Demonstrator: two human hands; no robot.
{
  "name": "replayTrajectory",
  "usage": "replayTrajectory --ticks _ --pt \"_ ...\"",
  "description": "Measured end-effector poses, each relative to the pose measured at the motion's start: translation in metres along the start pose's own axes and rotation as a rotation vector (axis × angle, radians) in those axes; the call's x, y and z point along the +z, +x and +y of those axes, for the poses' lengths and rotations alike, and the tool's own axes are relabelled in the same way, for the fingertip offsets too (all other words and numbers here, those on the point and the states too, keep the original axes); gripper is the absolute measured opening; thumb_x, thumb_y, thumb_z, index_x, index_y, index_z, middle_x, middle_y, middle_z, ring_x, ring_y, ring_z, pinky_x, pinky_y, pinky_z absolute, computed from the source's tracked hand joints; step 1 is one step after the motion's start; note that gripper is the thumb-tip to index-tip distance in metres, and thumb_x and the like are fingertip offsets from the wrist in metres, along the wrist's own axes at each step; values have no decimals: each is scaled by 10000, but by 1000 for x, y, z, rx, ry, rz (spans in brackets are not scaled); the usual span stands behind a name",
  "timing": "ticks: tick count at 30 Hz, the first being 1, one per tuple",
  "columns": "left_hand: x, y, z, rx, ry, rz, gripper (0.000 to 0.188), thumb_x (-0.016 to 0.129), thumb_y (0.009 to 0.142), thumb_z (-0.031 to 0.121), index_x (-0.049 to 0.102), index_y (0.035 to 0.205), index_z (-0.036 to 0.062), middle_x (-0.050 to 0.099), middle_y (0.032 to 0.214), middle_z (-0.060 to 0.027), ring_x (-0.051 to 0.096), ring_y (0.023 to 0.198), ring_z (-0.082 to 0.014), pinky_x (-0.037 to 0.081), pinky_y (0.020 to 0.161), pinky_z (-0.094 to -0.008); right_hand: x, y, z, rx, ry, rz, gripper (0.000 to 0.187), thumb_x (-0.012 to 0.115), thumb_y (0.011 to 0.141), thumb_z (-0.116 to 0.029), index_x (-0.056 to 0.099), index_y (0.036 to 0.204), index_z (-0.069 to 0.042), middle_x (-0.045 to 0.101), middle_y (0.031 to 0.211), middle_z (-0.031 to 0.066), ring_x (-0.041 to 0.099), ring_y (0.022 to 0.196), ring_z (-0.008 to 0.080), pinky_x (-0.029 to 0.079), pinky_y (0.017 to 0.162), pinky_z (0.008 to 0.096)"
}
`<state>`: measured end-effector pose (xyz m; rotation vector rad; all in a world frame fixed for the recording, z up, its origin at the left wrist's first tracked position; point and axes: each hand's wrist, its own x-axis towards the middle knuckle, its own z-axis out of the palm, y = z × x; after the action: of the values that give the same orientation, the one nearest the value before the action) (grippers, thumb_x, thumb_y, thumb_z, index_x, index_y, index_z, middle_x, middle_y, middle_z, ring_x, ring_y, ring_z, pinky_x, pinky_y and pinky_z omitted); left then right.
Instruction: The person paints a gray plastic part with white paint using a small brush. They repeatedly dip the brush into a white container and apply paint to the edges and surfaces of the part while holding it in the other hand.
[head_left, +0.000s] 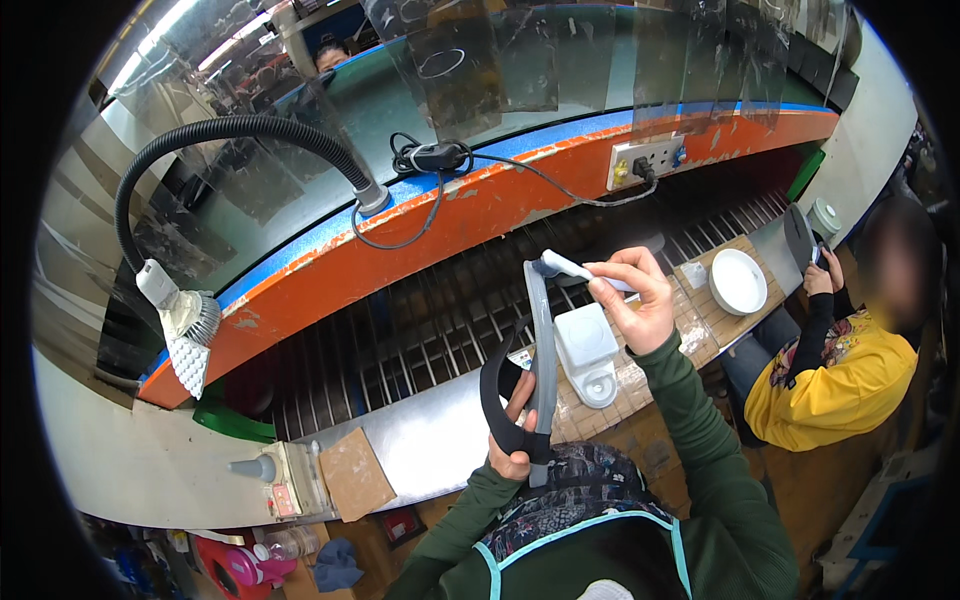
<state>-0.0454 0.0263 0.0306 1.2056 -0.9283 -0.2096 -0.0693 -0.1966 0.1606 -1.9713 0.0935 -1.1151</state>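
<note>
My left hand (513, 432) grips a sandal (541, 345) by its lower end, its fingers wrapped partly around it. The sandal is turned edge-on and upright, with a grey sole and a wide black strap (493, 385) looping out on the left. Between the thumb and fingers of my right hand (643, 298) is a white-handled brush (567, 266). Its dark head meets the sole's upper end. A white plastic dispenser (585, 338) with a small round cup at its near end stands just beyond and right of the sandal.
A metal roller rack (390, 340) runs beneath an orange ledge (480, 180). On the left hangs a flexible-necked lamp (185, 315); a brown board (356, 474) lies below. At right are a white bowl (738, 282) and a yellow-clad co-worker (840, 385) holding a dark sole-shaped piece.
</note>
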Motion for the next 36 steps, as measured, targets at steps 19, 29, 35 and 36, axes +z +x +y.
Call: replayTrajectory --ticks 19,29,35,36 --pt "-14 12 22 64 159 -88 677 212 912 669 486 1363 245 370 1422 -259 350 1318 -442 278 1070 -490 -24 13 8 -119 35 -299 173 724 778 -57 721 950 -48 556 911 49 574 740 104 471 567 225" --pt "-17 6 18 -41 44 -81 749 230 907 673 485 1362 135 375 1422 -249 351 1322 -424 256 1087 -480 -20 9 5 -92 51 -355 176 688 777 5 711 951 -14 541 936 70 557 731 114 454 615 232" --pt "-25 7 18 -95 32 -118 1045 328 826 760 286 1383 -123 342 1418 -285 410 1290 -333 344 1051 -401 -16 6 7 -112 63 -368 181 685 774 17 710 951 -11 541 935 73 555 713 111 452 601 229" --pt "-27 8 18 -97 28 -120 1043 326 827 760 285 1384 -121 342 1419 -284 409 1291 -334 345 1050 -404 -16 6 7 -104 58 -371 180 684 775 18 710 951 -12 542 935 74 554 710 111 452 599 230"
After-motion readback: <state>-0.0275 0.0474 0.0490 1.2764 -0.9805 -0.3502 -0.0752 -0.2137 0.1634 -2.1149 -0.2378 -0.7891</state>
